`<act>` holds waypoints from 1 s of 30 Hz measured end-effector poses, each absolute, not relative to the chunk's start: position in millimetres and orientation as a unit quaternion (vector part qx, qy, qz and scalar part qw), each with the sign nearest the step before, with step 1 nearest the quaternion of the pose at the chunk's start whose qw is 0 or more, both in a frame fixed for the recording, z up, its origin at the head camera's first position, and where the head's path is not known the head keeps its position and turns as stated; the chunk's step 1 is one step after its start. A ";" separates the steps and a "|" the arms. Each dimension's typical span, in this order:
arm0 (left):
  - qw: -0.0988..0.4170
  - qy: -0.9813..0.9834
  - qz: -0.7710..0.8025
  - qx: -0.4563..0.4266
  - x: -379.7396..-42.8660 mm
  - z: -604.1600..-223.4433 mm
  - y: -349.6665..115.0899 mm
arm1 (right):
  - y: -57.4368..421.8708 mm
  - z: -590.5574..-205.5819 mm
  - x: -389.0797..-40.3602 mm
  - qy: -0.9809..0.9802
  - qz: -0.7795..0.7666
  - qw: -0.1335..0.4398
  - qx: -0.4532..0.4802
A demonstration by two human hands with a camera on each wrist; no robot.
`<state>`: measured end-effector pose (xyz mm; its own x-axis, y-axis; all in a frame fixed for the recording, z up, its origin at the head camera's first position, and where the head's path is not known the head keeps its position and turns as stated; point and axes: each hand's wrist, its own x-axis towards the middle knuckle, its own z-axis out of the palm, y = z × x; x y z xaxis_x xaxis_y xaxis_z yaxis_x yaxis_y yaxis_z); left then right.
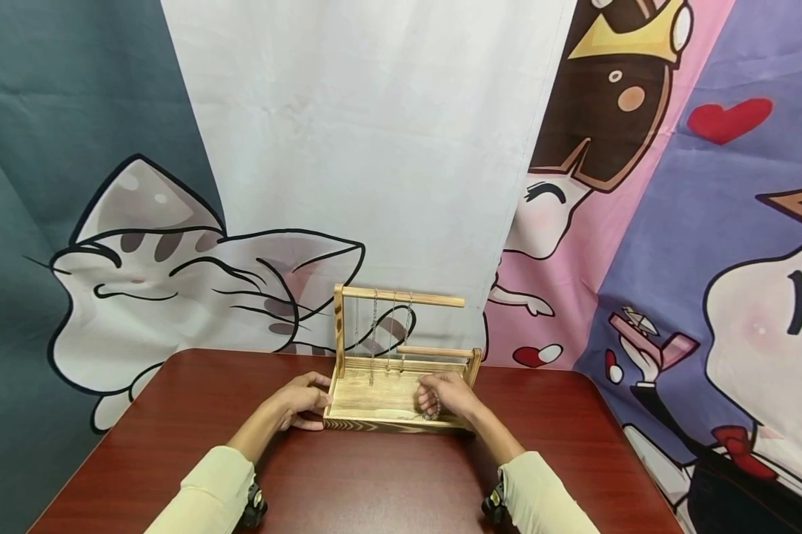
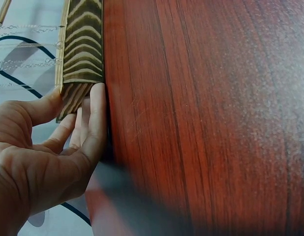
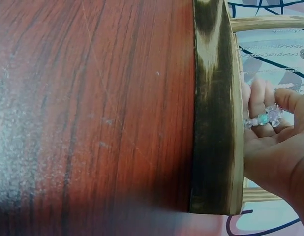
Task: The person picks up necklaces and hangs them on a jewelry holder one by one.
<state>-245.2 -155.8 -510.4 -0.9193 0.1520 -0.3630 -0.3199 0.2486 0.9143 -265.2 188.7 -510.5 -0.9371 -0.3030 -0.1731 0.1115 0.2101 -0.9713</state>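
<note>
A wooden jewelry stand (image 1: 361, 404) has a shallow tray base, a tall upper bar and a shorter lower bar on the right. My left hand (image 1: 302, 401) grips the left end of its tray, thumb and fingers on either side of the end in the left wrist view. Inside the tray area, my right hand (image 1: 446, 396) has curled fingers around a beaded bracelet (image 3: 263, 118) with clear, teal and pale purple beads. Part of the bracelet is hidden by the fingers. Several thin chain necklaces (image 1: 374, 326) hang from the upper bar.
The stand sits toward the back of a reddish-brown wooden table (image 1: 388, 482). Behind it hangs a cloth backdrop (image 1: 388, 148) printed with cartoon figures, close to the table's back edge.
</note>
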 end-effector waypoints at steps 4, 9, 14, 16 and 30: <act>0.193 0.766 0.611 -0.055 -244.2 -509.5 -155.0 | 191.6 -511.4 -265.1 0.730 -0.652 0.194 -0.069; 0.192 0.766 0.611 -0.055 -243.8 -509.0 -154.5 | 197.0 -512.7 -265.0 0.690 -0.685 0.226 -0.065; 0.191 0.766 0.611 -0.055 -243.6 -509.0 -154.6 | 201.9 -512.7 -265.5 0.672 -0.695 0.237 -0.095; 0.191 0.767 0.611 -0.054 -243.6 -508.9 -154.7 | 203.5 -511.7 -265.0 0.666 -0.698 0.240 -0.107; 0.190 0.766 0.612 -0.054 -242.6 -507.1 -154.2 | 203.7 -500.7 -256.3 0.643 -0.716 0.229 -0.145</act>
